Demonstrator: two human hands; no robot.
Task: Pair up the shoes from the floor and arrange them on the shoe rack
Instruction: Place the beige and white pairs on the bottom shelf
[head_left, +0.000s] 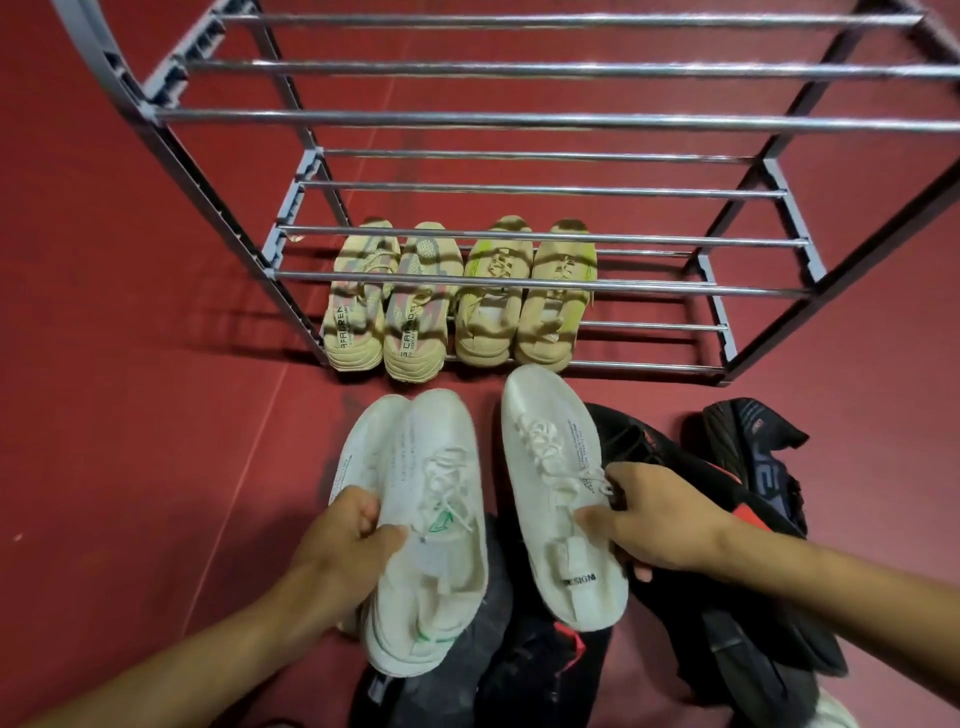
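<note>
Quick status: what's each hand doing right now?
Left hand: closed on a white knit sneaker with green accents.
Right hand: closed on a white knit sneaker with a black-lettered tongue tab.

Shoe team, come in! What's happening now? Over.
Left hand gripping white shoes. Right hand gripping another white shoe. Two beige pairs on the bottom shelf. Black shoes still on the floor.

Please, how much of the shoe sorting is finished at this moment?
Done: two beige pairs sit side by side on the rack's bottom tier. In hand: the left hand and right hand each grip a white sneaker. Left: the black shoes on the floor; the upper tiers hold nothing.
</note>
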